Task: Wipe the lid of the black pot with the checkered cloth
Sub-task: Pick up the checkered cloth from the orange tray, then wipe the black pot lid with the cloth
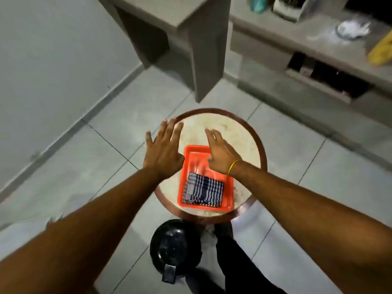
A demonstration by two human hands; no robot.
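A folded blue-and-white checkered cloth (203, 191) lies in the near end of an orange tray (191, 154) on a small round table (235, 132). The black pot (175, 248) with its dark lid on stands on the floor just in front of the table, its handle pointing toward me. My left hand (163, 151) hovers over the table's left rim, fingers spread and empty. Above the tray's far right corner my right hand (220, 155) is held out flat, empty, with a yellow band at the wrist. Neither hand touches the cloth or the pot.
The table has a brown wooden rim and stands on a grey tiled floor. A grey desk leg (203, 60) rises behind it, and a low shelf unit (307, 66) with clutter runs along the right. My dark trouser leg (231, 262) is right of the pot.
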